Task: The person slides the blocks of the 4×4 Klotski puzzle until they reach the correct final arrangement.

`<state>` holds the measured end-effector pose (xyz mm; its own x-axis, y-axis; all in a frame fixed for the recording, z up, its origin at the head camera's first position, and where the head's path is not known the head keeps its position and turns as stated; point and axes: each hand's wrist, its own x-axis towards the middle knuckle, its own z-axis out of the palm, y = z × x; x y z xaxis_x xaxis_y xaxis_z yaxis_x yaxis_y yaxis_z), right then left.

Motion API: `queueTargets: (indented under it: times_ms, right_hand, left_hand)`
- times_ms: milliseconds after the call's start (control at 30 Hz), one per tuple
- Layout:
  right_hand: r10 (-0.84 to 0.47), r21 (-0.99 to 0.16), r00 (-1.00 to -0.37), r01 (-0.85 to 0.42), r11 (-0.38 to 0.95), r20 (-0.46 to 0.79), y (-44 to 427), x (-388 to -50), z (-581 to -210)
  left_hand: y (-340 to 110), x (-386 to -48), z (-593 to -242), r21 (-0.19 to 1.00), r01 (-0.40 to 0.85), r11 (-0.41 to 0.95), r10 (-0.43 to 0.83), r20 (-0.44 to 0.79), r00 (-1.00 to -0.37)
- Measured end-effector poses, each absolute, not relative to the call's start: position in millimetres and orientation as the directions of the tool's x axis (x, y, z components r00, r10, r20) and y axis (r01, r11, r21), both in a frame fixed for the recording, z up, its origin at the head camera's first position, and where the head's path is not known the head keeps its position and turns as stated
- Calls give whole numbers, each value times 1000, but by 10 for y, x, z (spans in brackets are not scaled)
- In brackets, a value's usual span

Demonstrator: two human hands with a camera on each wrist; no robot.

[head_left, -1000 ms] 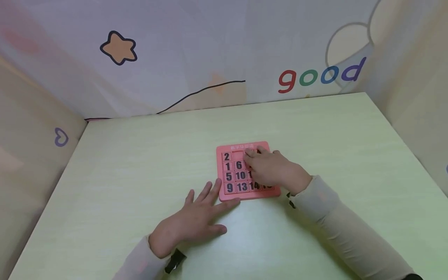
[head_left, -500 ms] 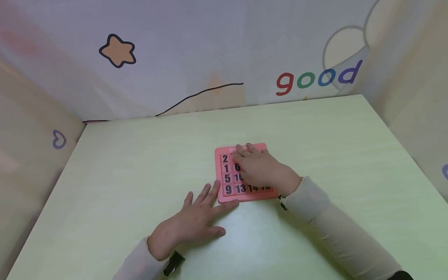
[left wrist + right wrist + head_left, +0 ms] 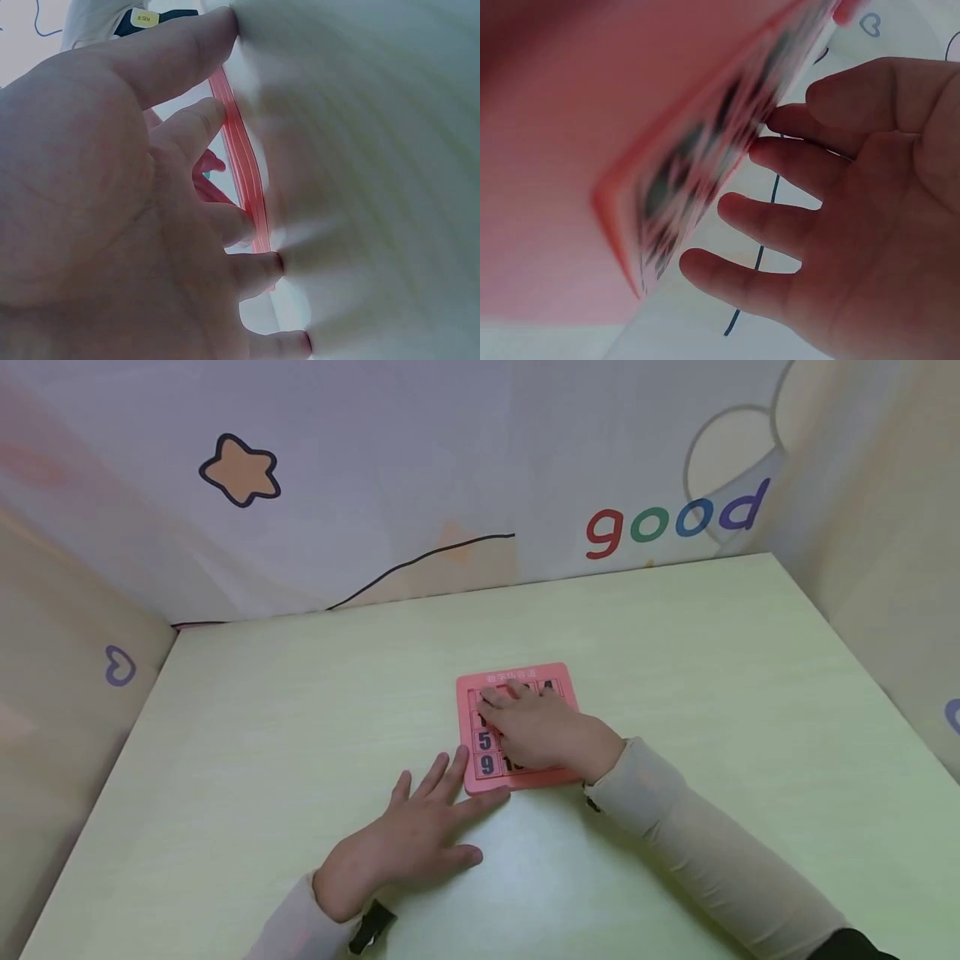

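A pink number slide puzzle (image 3: 486, 765) lies flat on the table, with black numerals on its tiles. Over its face reaches my right hand (image 3: 543, 727), fingers extended toward the upper left tiles and hiding much of the grid. The right wrist view has the puzzle blurred and the right hand (image 3: 870, 202) with fairly straight fingertips at the tiles. My left hand (image 3: 412, 839) lies spread at the puzzle's lower left corner, its index and middle fingers at the frame. In the left wrist view the pink side edge (image 3: 244, 165) runs beside those fingers.
The pale green tabletop (image 3: 315, 693) meets a printed fabric wall (image 3: 375, 468) at the back, with side walls left and right. A black strap piece (image 3: 372, 928) hangs at the left wrist.
My right hand has slid leftward across the puzzle, from the upper middle tiles toward the upper left. The 4 at the upper right now shows. My left hand stays at the corner.
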<state>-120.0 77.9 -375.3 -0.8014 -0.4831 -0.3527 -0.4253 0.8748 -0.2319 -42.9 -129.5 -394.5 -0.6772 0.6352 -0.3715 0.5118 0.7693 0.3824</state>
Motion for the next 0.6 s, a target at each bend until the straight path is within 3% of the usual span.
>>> queueTargets:
  times_ms: [400,600]
  right_hand:
    - [-440,-216,-817,-385,897,-373,968,-1208,-3631]
    - [-484,-215,-807,-434,875,-339,951,-1160,-3623]
  left_hand:
    - [-1288,-436,-3939,378,507,774,629,-374,-681]
    - [-1294,-430,-3946,387,511,768,636,-367,-679]
